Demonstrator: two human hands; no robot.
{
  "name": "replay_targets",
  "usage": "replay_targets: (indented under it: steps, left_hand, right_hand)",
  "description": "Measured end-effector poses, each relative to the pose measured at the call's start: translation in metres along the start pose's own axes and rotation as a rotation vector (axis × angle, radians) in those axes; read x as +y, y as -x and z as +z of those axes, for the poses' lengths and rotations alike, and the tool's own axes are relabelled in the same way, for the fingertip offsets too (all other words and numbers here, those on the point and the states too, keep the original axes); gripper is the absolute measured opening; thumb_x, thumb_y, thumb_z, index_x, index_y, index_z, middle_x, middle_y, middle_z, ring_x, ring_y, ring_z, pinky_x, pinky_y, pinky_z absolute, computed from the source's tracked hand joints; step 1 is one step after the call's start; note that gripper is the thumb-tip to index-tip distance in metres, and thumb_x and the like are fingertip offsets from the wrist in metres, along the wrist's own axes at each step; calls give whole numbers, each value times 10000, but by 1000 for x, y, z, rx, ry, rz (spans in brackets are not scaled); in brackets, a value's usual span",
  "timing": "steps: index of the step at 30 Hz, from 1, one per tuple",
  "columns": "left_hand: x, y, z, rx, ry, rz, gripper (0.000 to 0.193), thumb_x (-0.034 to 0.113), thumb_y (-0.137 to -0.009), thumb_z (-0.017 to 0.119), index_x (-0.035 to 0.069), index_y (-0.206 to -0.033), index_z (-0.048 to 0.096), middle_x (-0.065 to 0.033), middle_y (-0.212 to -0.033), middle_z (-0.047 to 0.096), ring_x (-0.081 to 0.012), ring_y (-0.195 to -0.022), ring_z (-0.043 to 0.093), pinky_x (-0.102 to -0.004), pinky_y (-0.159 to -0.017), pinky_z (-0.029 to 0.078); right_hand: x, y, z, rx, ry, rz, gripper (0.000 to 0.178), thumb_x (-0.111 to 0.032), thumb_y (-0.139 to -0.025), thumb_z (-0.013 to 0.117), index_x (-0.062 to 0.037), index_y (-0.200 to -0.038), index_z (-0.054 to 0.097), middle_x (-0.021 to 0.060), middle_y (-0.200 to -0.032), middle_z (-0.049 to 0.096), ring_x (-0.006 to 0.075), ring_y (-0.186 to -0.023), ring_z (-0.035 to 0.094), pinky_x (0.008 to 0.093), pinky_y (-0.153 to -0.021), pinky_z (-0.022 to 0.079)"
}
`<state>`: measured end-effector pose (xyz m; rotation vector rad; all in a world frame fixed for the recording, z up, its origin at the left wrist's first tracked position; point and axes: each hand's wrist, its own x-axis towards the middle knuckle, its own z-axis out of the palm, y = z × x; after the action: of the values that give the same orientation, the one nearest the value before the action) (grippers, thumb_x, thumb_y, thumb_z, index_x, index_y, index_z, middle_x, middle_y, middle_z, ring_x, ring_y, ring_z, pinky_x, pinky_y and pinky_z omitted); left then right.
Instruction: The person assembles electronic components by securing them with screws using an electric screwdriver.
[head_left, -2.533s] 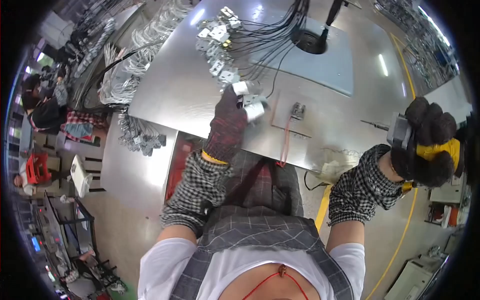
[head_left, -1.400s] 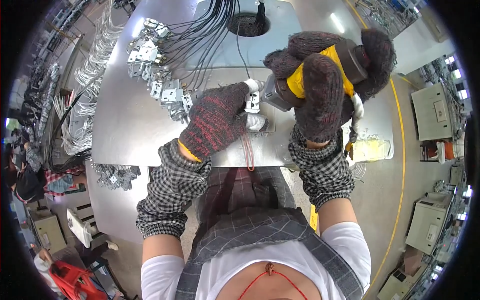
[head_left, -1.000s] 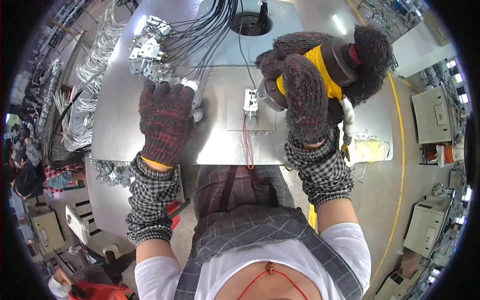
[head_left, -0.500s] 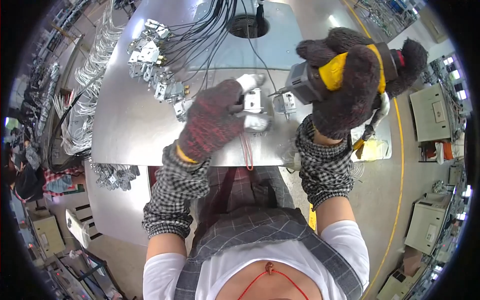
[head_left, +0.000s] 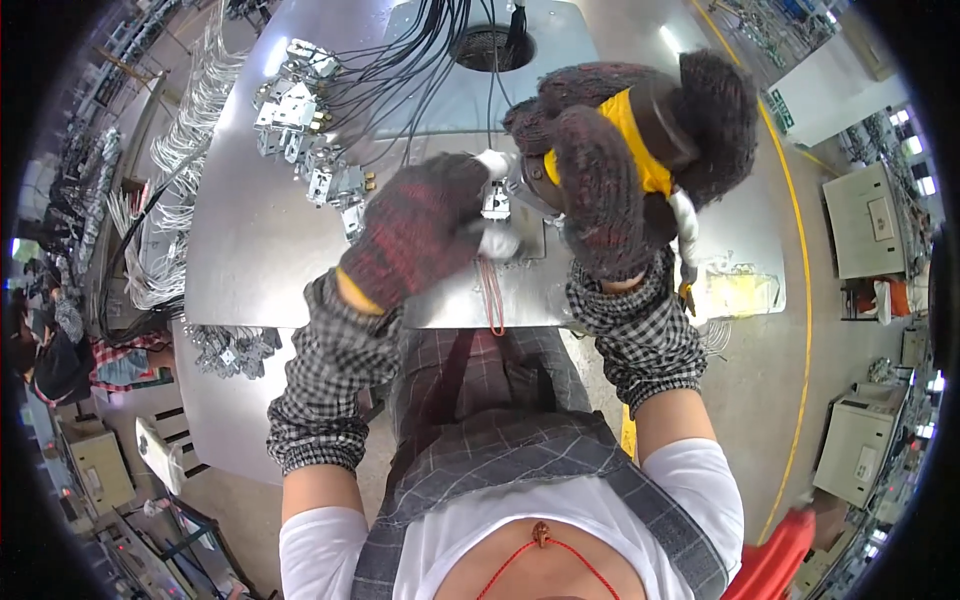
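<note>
My left hand, in a dark red-black knit glove with white-covered fingertips, has its thumb and finger around a small silvery metal connector block at the table's middle. My right hand, in a thick dark glove, grips a black and yellow power screwdriver. The tool's grey nose points left, close to the block and my left fingertips. Its tip is hidden, so I cannot tell whether it touches the block. A red loop of cord hangs at the table's near edge below the block.
On the metal table, several metal connectors with black cables lie at the far left. A round grated hole sits at the back. Bundled white wires hang leftward. Yellow tape covers the right corner.
My right hand has brought the power screwdriver leftward to the block by my left hand. My left hand has shifted slightly left. A red shape has appeared at the lower right.
</note>
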<state>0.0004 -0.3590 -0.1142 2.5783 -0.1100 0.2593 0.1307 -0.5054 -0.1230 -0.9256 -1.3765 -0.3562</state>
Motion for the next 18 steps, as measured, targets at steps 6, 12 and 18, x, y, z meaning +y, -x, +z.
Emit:
replay_targets:
  steps: [6, 12, 18]
  left_hand:
    - [-31, 49, -5, 179, -678, 60, 519, 344, -733, 760, 86, -1164, 632, -150, -1058, 650, -309, -990, 604, -490, -981, 429]
    - [7, 56, -17, 252, 437, -331, 458, 103, -806, 721, 71, -1246, 600, -99, -1032, 677, -194, -971, 627, -332, -885, 503]
    - [-5, 68, 12, 453, 1413, -389, 557, 114, -840, 718, 36, -1351, 509, -110, -1253, 602, -183, -1079, 602, -314, -930, 493]
  right_hand:
    - [1, 1, 7, 16, 43, 39, 565, -293, -966, 604, -3, -1409, 406, 201, -1356, 521, 297, -1199, 581, 424, -1040, 494]
    - [-9, 1, 7, 88, 101, 112, 578, -327, -974, 570, 20, -1402, 395, 228, -1321, 538, 318, -1149, 603, 438, -999, 515]
    - [-14, -3, 9, 169, 147, 181, 598, -360, -983, 537, 44, -1396, 384, 255, -1285, 554, 339, -1098, 625, 451, -958, 537]
